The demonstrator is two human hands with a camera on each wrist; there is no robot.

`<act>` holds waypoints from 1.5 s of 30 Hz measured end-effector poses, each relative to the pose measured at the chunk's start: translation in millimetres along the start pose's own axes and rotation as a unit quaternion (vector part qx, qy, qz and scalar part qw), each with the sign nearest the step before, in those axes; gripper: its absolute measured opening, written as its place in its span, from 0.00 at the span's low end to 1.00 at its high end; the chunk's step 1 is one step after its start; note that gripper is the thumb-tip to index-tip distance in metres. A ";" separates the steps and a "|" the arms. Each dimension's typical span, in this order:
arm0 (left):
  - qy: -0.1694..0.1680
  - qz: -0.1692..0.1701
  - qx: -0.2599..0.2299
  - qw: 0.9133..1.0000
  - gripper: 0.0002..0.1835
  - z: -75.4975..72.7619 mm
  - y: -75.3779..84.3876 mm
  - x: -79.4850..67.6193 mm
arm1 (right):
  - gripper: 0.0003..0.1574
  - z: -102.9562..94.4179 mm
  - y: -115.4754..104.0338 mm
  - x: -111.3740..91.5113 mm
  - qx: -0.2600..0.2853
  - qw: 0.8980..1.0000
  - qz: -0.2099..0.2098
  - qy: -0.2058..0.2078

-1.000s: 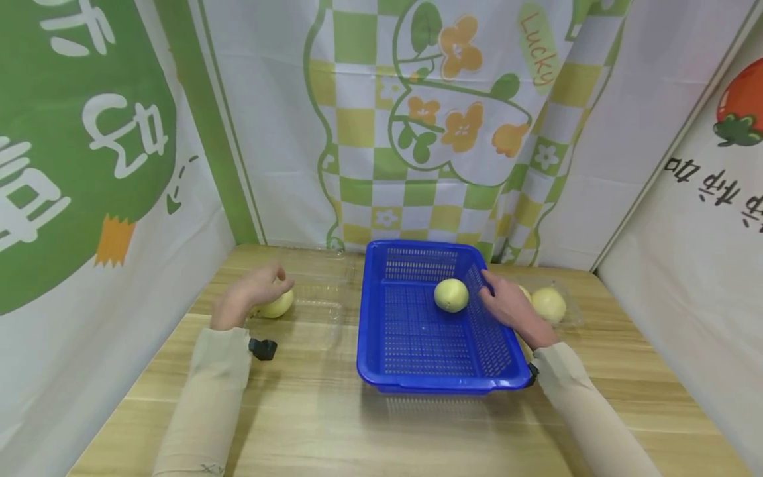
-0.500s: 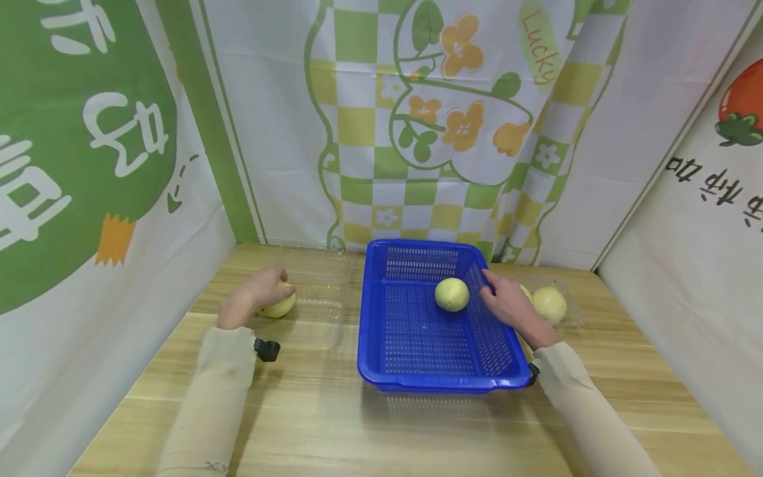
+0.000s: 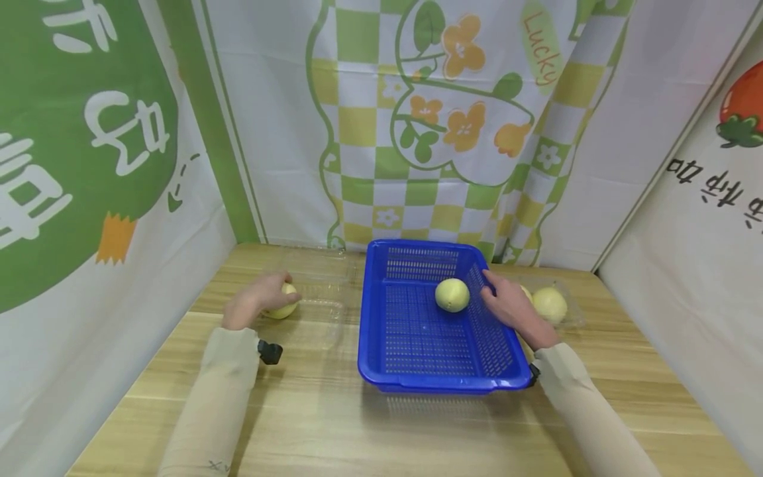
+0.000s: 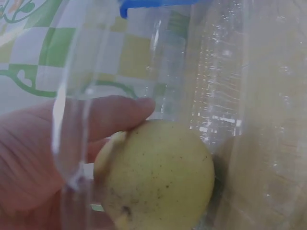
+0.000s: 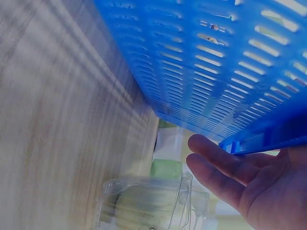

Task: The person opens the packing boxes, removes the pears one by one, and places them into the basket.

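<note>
In the head view my left hand point(image 3: 256, 300) is at a clear plastic clamshell box point(image 3: 316, 318). It holds a pale yellow round fruit point(image 3: 283, 305), fingers over the far side and thumb on the near side. The left wrist view shows the speckled fruit point(image 4: 158, 175) large, with the thumb along its upper side; the other fingers are mostly hidden. My right hand point(image 3: 507, 301) grips the right rim of a blue perforated basket point(image 3: 372, 331), with fingers point(image 5: 216, 177) outside and below the rim in the right wrist view. One similar fruit point(image 3: 452, 295) lies inside the basket.
Right of the basket stands another clear plastic box point(image 3: 575, 315) with more pale yellow fruit point(image 3: 549, 305), partly behind my right hand. A wooden tabletop point(image 3: 417, 437) bears everything. Printed cloth point(image 3: 381, 119) hangs at the back and both sides.
My left hand has shifted slightly to the right, and the fruit under it has moved a little the same way. The right hand and the basket have stayed put.
</note>
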State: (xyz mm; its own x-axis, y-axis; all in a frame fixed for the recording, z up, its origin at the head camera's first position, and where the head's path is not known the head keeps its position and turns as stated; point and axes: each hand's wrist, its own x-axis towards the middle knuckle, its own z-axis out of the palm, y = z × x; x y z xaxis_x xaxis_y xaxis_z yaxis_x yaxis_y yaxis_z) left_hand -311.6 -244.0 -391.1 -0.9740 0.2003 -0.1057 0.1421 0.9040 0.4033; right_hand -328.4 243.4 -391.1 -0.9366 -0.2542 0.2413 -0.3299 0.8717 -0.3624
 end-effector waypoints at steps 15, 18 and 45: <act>0.008 -0.023 -0.020 1.000 0.31 12.6 1.4 6.1 | 0.34 -0.4 1.7 0.2 0.002 1.000 0.000 -0.002; -0.003 -0.038 -0.021 0.999 0.39 13.6 2.9 6.1 | 0.34 -1.1 1.4 -0.1 0.002 1.000 0.003 -0.001; -0.012 -0.013 -0.049 0.999 0.29 8.8 12.8 7.6 | 0.34 1.8 2.9 1.2 0.006 1.000 -0.001 -0.006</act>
State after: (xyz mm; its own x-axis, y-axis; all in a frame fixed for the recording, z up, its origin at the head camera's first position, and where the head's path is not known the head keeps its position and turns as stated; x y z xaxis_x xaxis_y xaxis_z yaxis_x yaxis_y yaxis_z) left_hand -315.7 -227.5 -394.7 -0.9726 0.1866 -0.1390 0.0969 0.8680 0.4871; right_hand -330.7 244.9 -393.5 -0.9369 -0.2615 0.2321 -0.3340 0.8656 -0.3731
